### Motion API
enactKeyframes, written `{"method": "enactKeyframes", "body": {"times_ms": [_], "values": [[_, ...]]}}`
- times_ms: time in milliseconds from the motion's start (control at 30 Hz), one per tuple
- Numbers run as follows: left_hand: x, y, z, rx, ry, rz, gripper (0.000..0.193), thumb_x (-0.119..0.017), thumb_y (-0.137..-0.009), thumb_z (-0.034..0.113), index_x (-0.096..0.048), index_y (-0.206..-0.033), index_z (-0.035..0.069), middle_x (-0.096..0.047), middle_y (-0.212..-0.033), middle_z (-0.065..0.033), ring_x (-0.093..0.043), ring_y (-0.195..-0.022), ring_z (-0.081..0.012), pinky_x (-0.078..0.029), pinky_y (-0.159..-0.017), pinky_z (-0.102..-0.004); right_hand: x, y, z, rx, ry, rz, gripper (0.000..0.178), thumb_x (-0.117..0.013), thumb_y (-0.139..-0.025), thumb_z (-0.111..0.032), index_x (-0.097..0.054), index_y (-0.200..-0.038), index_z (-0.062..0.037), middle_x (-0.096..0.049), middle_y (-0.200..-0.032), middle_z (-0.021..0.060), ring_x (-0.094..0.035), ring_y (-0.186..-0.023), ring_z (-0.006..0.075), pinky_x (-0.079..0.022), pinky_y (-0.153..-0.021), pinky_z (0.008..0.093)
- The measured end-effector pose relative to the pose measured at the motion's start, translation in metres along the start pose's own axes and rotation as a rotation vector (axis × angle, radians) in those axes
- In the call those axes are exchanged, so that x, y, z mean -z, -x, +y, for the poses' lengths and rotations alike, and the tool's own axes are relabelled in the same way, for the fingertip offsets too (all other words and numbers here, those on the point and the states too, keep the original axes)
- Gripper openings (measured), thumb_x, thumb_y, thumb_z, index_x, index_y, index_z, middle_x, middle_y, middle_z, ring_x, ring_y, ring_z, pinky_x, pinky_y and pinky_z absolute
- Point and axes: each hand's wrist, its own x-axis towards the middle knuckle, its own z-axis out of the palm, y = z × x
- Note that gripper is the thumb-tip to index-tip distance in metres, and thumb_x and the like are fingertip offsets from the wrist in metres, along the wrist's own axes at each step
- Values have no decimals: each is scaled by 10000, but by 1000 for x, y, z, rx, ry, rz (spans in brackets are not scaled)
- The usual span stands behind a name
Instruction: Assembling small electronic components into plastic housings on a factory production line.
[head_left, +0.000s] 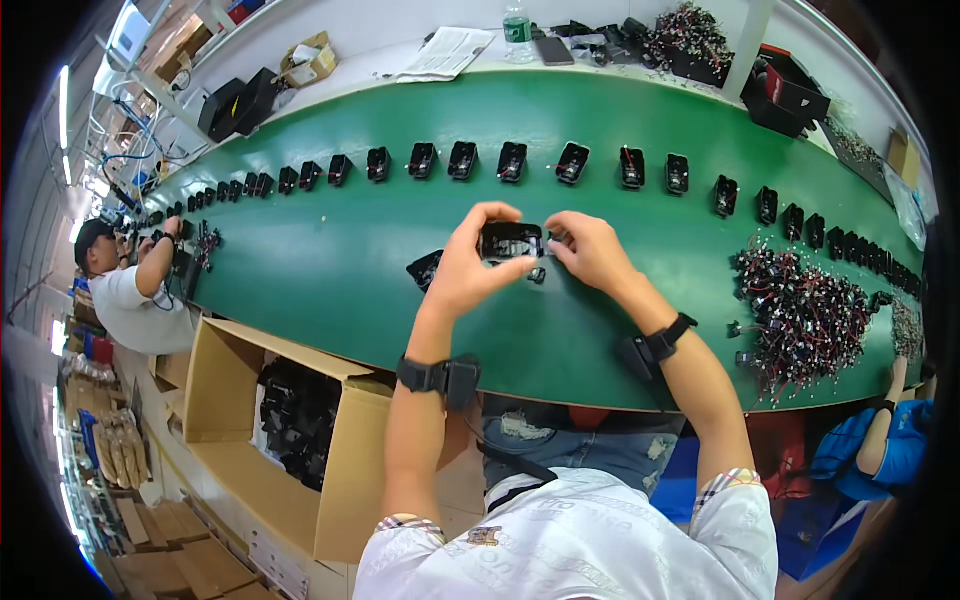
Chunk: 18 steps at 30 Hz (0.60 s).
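Observation:
My left hand (464, 262) grips a black plastic housing (510, 241) by its edges, thumb along the near side and fingers around the far side. The housing's open face shows parts inside it. At its right end, the fingers of my right hand (597, 252) are pinched together; whatever is between them is too small to make out. Another black housing (424, 270) lies tilted on the green table (350, 265), just left of my left hand. A small black part (537, 276) rests below the held housing.
Several black housings (513, 162) stand in a curved row across the table. A heap of wired parts (805, 315) lies at the right. An open carton (345, 470) of black pieces stands at the lower left. Co-workers sit at the left (135, 290) and right (875, 450).

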Motion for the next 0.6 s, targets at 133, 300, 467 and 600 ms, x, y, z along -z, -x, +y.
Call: {"method": "enactKeyframes", "body": {"times_ms": [133,300,467,600], "values": [[-23,-34,-21,184,477,-73,564,-785,-720,94,-489,-1198,52,-597,-953,-37,-582,-841,-105,-486,-743,-239,26,31,29,-346,-591,96,208,-637,-841,-48,-629,-1047,-20,-649,-1027,103,-661,-836,180,-533,-768,280],[-58,-45,-64,226,490,-219,554,-764,-744,78,-475,-1216,49,-592,-995,-30,-576,-870,-85,-475,-756,-242,44,61,27,-558,-1053,144,227,-652,-847,-25,-620,-1065,29,-640,-1002,74,-647,-880,147,-534,-799,279],[-68,-39,-59,282,525,-318,593,-777,-719,34,-473,-1228,40,-538,-1099,-55,-571,-969,-124,-489,-832,-282,48,62,15,-374,-875,320,192,-680,-843,-56,-634,-1016,12,-680,-987,75,-631,-883,112,-496,-838,260],[-65,-45,-60,264,568,-357,608,-787,-714,39,-483,-1241,33,-539,-1109,-57,-565,-1006,-139,-489,-873,-293,50,60,6,-252,-555,311,116,-686,-818,-31,-653,-924,2,-682,-995,84,-643,-839,125,-527,-741,265]]}}
